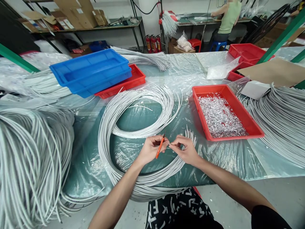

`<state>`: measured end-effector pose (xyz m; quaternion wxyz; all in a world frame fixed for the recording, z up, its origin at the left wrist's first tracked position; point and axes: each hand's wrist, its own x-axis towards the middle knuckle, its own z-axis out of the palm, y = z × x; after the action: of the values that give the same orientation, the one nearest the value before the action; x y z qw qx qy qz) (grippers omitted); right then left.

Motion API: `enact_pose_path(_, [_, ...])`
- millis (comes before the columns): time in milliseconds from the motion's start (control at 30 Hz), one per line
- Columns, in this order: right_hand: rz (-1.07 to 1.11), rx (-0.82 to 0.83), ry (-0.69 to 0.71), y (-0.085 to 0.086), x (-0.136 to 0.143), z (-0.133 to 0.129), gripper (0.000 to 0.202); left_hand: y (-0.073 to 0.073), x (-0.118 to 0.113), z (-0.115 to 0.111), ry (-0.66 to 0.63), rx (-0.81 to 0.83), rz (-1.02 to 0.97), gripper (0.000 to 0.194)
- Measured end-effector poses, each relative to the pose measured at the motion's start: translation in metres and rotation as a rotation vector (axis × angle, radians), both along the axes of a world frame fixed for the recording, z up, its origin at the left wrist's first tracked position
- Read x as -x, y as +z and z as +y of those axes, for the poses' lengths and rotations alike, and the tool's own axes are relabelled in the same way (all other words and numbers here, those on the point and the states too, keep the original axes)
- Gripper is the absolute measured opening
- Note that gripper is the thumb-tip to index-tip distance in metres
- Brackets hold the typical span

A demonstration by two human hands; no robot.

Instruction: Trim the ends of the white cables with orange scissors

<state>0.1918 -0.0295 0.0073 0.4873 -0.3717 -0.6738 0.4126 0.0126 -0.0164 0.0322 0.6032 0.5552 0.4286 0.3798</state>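
My left hand is closed around a small orange-handled tool with a thin dark tip pointing up and away. Fingertip to fingertip with it, my right hand pinches what looks like a grey cable end; its very tip is too small to make out. Both hands are above a coiled bundle of grey cables, near the front of the table. Cut ends of this bundle show just beyond my right hand. A second, whiter coil overlaps it farther back.
A red tray of small shiny metal pieces stands right. Blue trays rest on a red one at back left. Large cable heaps lie left and right. A person sits at the far bench.
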Motion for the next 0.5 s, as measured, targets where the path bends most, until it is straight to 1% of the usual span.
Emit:
enact_pose_path(133, [-0.056,-0.084,-0.048,-0.0012,-0.0006,-0.0015,0.020,-0.0004,0.0010,-0.0004,-0.008,-0.021,0.026,0.020])
enact_pose_path(267, [-0.074,-0.102,-0.065,0.0008,-0.0022,-0.0012,0.020,-0.0035,-0.0008,-0.0003,0.006,-0.053,0.061,0.016])
enact_pose_path(367, [-0.061,-0.086,-0.056,0.0019,-0.0032,-0.0010,0.020,-0.0032,-0.0021,-0.0001,0.021,-0.079,0.071,0.014])
enact_pose_path(500, [-0.021,-0.005,-0.024,0.0023,-0.0038,-0.0006,0.020,0.0018,-0.0017,-0.0001,0.044,-0.099,0.066,0.016])
